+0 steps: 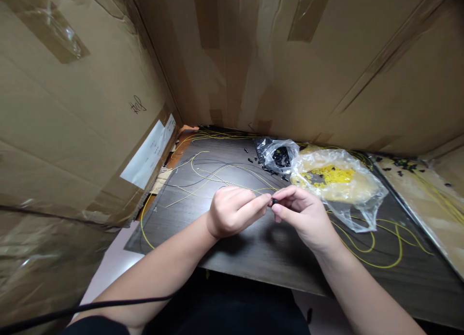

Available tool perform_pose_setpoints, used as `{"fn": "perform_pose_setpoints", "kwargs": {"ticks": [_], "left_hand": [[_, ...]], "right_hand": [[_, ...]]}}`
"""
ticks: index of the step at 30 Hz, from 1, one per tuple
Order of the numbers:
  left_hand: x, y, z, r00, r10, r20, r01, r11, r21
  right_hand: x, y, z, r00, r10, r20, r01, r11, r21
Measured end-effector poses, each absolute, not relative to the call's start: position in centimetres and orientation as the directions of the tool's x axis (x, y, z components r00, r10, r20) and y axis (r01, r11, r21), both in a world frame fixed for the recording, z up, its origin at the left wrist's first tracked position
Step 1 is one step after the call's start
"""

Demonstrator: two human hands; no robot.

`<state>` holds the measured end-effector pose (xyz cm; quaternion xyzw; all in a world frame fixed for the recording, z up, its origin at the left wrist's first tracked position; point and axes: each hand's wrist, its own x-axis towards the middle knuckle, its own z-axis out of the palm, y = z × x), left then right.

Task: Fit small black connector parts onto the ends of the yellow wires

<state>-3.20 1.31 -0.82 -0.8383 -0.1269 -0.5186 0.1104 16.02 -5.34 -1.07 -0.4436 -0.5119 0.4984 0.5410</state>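
My left hand [234, 210] and my right hand [302, 214] meet over the dark tabletop [253, 250], fingertips pinched together. Between them sits a tiny black part [274, 201], held by the right thumb and forefinger. The left fingers pinch a thin yellow wire [217, 180] whose end runs up to that part. More yellow wire loops [377, 243] trail over the table to the right of my right wrist.
A clear bag of small black parts [277, 156] and a larger clear bag of yellow pieces [335, 178] lie behind my hands. Loose black parts [250, 160] dot the table. Cardboard boxes [72, 108] wall in the left and back. A tan board [427, 199] lies at right.
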Motion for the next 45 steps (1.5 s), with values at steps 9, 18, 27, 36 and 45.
{"fn": "perform_pose_setpoints", "kwargs": {"ticks": [9,18,27,36,45], "left_hand": [[-3.19,1.47,-1.04,0.466,0.106,0.878,0.286,-0.958,-0.036],[-2.89,0.81,-0.32,0.447,0.257,0.857,0.235,-0.958,0.165],[-2.68,0.89,-0.35,0.439,0.232,0.868,0.28,-0.953,0.113],[-2.98,1.46,-0.72,0.491,0.186,0.851,0.28,-0.959,0.048],[-2.92,1.37,-0.58,0.501,0.228,0.835,0.325,-0.944,0.062]], "right_hand": [[15.96,-5.35,-1.03,0.0,0.992,0.129,-0.061,0.128,-0.99],[15.88,-5.33,-1.21,-0.016,0.995,0.094,-0.085,0.092,-0.992],[15.92,-5.16,-1.26,-0.016,0.996,0.093,-0.084,0.091,-0.992],[16.04,-5.22,-1.42,0.0,0.997,0.074,-0.088,0.074,-0.993],[16.13,-5.19,-1.12,0.031,0.996,0.087,-0.079,0.089,-0.993]]}}
